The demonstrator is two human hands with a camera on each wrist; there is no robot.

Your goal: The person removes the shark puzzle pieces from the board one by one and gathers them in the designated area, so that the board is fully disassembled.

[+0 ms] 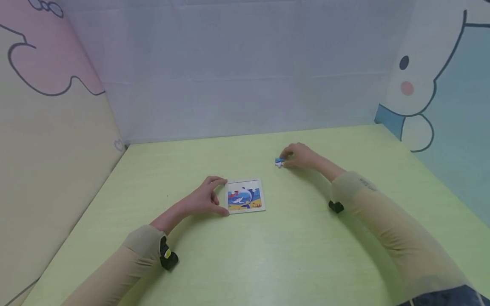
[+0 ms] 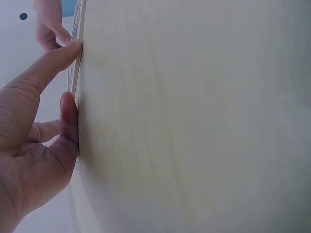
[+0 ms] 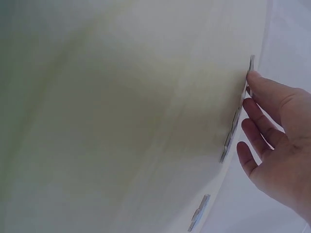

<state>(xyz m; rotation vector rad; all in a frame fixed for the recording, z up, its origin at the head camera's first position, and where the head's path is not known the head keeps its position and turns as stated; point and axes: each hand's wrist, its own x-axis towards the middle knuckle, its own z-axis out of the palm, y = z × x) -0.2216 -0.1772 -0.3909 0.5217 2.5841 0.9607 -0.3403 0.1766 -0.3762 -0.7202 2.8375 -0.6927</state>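
A square jigsaw tray (image 1: 262, 182) with a white frame lies flat mid-table, a dolphin picture partly filling it and a pale area along its top. My left hand (image 1: 203, 197) holds its left side, thumb at the near corner and index finger at the far one; the left wrist view has the tray (image 2: 76, 68) edge-on. Farther right, my right hand (image 1: 300, 156) pinches a small blue-and-white puzzle piece (image 1: 279, 162) between thumb and index finger, close to the tabletop. The right wrist view catches a piece (image 3: 251, 64) at the thumb tip, its other fingers loosely bent.
Other thin flat pieces (image 3: 227, 143) lie beside and below the right fingers in the right wrist view, hidden in the head view. The light green table (image 1: 268, 255) meets a pale back wall (image 1: 245, 68). Cartoon-printed panels (image 1: 444, 85) stand at both sides.
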